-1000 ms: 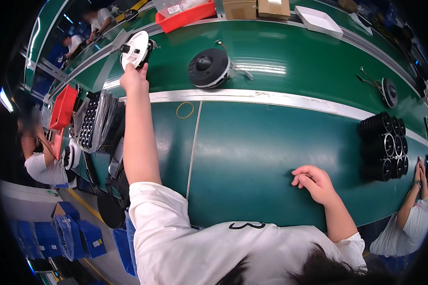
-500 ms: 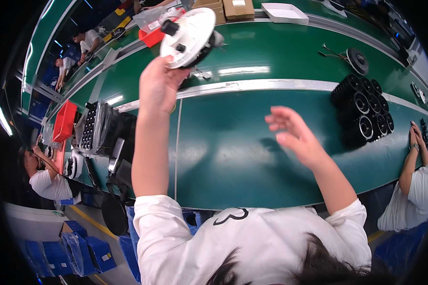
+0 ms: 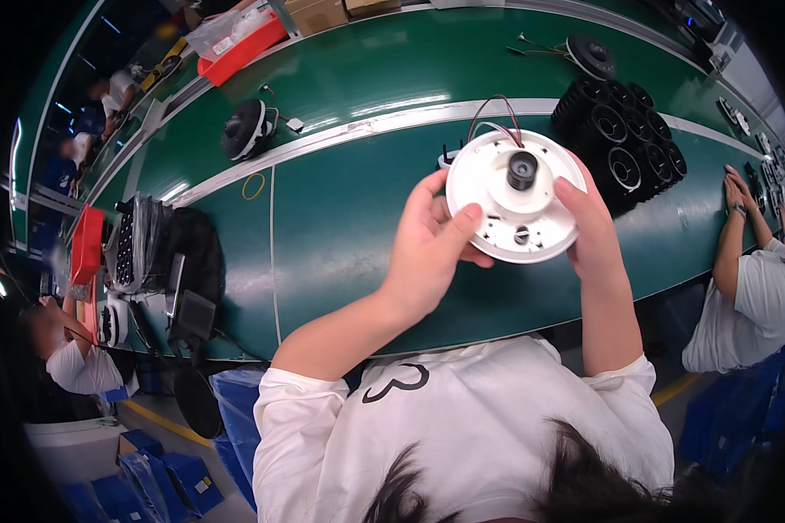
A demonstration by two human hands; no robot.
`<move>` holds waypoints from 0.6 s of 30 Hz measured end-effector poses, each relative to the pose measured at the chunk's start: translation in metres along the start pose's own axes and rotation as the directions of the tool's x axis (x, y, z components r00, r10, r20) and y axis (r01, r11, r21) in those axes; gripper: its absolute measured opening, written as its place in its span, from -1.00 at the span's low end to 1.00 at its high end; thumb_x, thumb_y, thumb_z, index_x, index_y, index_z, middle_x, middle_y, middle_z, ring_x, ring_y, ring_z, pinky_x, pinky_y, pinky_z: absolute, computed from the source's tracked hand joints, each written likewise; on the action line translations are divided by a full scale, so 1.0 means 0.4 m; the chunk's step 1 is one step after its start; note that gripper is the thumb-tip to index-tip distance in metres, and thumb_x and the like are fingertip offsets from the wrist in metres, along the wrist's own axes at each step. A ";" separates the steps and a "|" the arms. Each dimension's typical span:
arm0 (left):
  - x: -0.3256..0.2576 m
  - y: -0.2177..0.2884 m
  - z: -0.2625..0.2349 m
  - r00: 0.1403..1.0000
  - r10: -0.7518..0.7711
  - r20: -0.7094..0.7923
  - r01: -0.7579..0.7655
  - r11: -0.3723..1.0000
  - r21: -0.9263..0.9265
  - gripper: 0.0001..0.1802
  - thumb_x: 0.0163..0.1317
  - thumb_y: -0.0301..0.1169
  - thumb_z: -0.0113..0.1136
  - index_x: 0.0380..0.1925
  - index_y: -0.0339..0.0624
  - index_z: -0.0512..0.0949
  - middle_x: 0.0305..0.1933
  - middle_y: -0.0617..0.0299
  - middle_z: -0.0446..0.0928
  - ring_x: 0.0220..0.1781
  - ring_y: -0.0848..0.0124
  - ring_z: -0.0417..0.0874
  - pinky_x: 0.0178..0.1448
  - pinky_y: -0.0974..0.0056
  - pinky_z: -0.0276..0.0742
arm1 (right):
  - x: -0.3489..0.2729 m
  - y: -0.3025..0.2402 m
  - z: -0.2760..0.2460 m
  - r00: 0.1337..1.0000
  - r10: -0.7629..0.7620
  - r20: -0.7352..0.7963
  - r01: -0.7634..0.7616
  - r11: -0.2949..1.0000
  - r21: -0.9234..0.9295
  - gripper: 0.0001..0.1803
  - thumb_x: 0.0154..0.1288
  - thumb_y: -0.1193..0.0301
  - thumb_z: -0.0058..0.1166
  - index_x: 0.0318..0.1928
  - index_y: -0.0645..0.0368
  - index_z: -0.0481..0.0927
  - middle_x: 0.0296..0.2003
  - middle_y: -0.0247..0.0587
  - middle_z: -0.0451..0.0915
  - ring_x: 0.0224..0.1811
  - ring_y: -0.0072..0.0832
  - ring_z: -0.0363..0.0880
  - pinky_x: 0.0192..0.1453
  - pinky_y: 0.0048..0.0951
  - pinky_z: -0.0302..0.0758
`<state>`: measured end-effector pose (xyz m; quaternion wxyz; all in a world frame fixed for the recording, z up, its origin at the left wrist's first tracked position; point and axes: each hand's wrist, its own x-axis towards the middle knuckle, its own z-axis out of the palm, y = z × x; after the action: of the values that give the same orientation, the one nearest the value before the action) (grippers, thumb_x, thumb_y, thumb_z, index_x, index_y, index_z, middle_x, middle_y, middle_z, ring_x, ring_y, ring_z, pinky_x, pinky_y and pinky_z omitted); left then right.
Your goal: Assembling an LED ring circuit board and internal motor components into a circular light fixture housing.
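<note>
a person in a white t-shirt point(image 3: 488, 418) grips a white round housing point(image 3: 545, 205) between both hands above a green counter point(image 3: 358, 253). the left hand point(image 3: 429, 235) is partly closed on the rim, elbow bent outward, thumb laid over the lower left edge and fingers curled beneath. the right hand point(image 3: 591, 213), its forearm nearly upright, clasps the opposite edge, thumb on the face and fingers around the back. the housing is raised and tilted, its face turned up toward the wearer: a glossy disc with a stepped central ring, a black ridged post point(image 3: 522, 171) at its middle, a small black knob point(image 3: 522, 234) near the lower rim, and thin wires point(image 3: 495, 100) looping from the top. black cylinders point(image 3: 624, 166) stand stacked just to the right.
</note>
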<state>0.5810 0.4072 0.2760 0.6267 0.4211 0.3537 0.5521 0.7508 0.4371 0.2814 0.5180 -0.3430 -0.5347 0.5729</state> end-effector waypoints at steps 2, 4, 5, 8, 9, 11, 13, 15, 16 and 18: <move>-0.025 0.000 0.023 0.997 -0.081 0.011 0.082 0.993 -0.085 -0.50 0.22 -0.32 -0.07 0.08 -0.32 0.06 -0.20 0.06 0.42 -0.31 0.38 0.55 -0.35 0.35 0.56 | -0.026 0.024 -0.028 0.994 0.039 -0.101 -0.010 0.964 0.264 -0.43 0.16 0.26 -0.15 0.11 0.36 0.18 0.00 -0.03 0.36 0.07 -0.37 0.33 0.16 -0.40 0.23; -0.043 -0.010 0.022 0.987 -0.160 0.026 0.162 0.972 -0.171 -0.49 0.24 -0.28 -0.09 0.09 -0.29 0.05 -0.21 0.04 0.41 -0.29 0.32 0.55 -0.29 0.28 0.56 | -0.040 0.035 -0.053 0.996 0.053 -0.065 -0.028 0.942 0.334 -0.45 0.15 0.30 -0.19 0.11 0.37 0.18 0.00 0.00 0.36 0.07 -0.34 0.34 0.16 -0.39 0.24; -0.046 -0.024 0.001 0.957 -0.287 0.043 0.287 0.918 -0.272 -0.48 0.25 -0.22 -0.12 0.09 -0.27 0.05 -0.23 0.03 0.41 -0.30 0.24 0.54 -0.23 0.21 0.54 | -0.046 0.043 -0.063 0.996 0.043 -0.075 -0.018 0.950 0.310 -0.44 0.16 0.29 -0.23 0.12 0.37 0.17 0.02 0.02 0.34 0.08 -0.31 0.34 0.18 -0.36 0.24; -0.044 -0.079 -0.047 0.886 -0.458 0.076 0.454 0.817 -0.356 -0.37 0.24 -0.03 -0.19 0.09 -0.31 0.03 -0.14 -0.12 0.36 -0.16 0.03 0.49 -0.01 0.04 0.44 | -0.063 0.059 -0.084 0.996 0.044 -0.083 -0.019 0.957 0.290 -0.42 0.15 0.29 -0.27 0.14 0.39 0.13 0.04 0.08 0.33 0.09 -0.25 0.35 0.17 -0.30 0.28; -0.031 -0.092 -0.052 0.849 -0.528 0.035 0.490 0.760 -0.428 -0.34 0.23 0.01 -0.21 0.09 -0.35 0.04 -0.08 -0.18 0.31 -0.08 0.00 0.45 0.06 0.02 0.38 | -0.070 0.061 -0.087 0.997 0.052 -0.059 -0.028 0.936 0.351 -0.43 0.14 0.31 -0.25 0.13 0.40 0.14 0.03 0.07 0.32 0.09 -0.28 0.34 0.17 -0.33 0.26; 0.001 -0.098 -0.045 0.816 -0.578 0.013 0.506 0.702 -0.501 -0.25 0.20 0.10 -0.25 0.07 -0.44 0.08 0.07 -0.32 0.17 0.11 -0.05 0.31 0.22 0.00 0.21 | -0.086 0.064 -0.098 0.996 0.073 -0.053 -0.045 0.910 0.412 -0.41 0.11 0.34 -0.22 0.13 0.42 0.12 0.04 0.07 0.31 0.10 -0.28 0.31 0.18 -0.35 0.24; 0.042 -0.110 -0.043 0.842 -0.537 0.043 0.494 0.738 -0.459 -0.27 0.20 0.08 -0.25 0.07 -0.42 0.11 0.08 -0.28 0.18 0.12 -0.02 0.31 0.23 0.01 0.19 | -0.103 0.070 -0.105 0.997 0.069 -0.034 -0.047 0.898 0.438 -0.38 0.08 0.34 -0.18 0.13 0.43 0.11 0.04 0.11 0.30 0.10 -0.26 0.32 0.17 -0.35 0.26; 0.083 -0.134 -0.063 0.865 -0.500 0.036 0.467 0.777 -0.423 -0.42 0.21 -0.07 -0.17 0.02 -0.38 0.20 0.01 -0.13 0.30 0.03 0.10 0.41 0.19 0.07 0.27 | -0.111 0.069 -0.101 0.996 0.092 0.013 -0.088 0.895 0.438 -0.35 0.04 0.31 -0.15 0.13 0.44 0.11 0.04 0.14 0.30 0.08 -0.24 0.34 0.16 -0.35 0.28; 0.097 -0.147 -0.071 0.865 -0.500 0.037 0.467 0.777 -0.422 -0.42 0.21 -0.07 -0.17 0.02 -0.38 0.20 0.01 -0.13 0.30 0.03 0.10 0.41 0.19 0.07 0.27 | -0.116 0.068 -0.097 0.996 0.081 0.044 -0.092 0.888 0.451 -0.34 0.02 0.30 -0.15 0.13 0.44 0.12 0.03 0.14 0.31 0.08 -0.23 0.35 0.15 -0.33 0.29; 0.113 -0.162 -0.079 0.899 -0.435 0.058 0.418 0.810 -0.411 -0.56 0.19 -0.23 -0.11 -0.04 -0.35 0.27 -0.12 -0.01 0.42 -0.12 0.21 0.50 0.09 0.11 0.38 | -0.125 0.061 -0.088 0.993 0.106 0.056 -0.120 0.882 0.455 -0.33 0.00 0.29 -0.13 0.12 0.44 0.13 0.02 0.14 0.31 0.07 -0.23 0.36 0.13 -0.32 0.31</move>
<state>0.5840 0.4541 0.2051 0.8020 0.1778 0.3262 0.4676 0.7901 0.4006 0.2429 0.5420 -0.2336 -0.3713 0.7168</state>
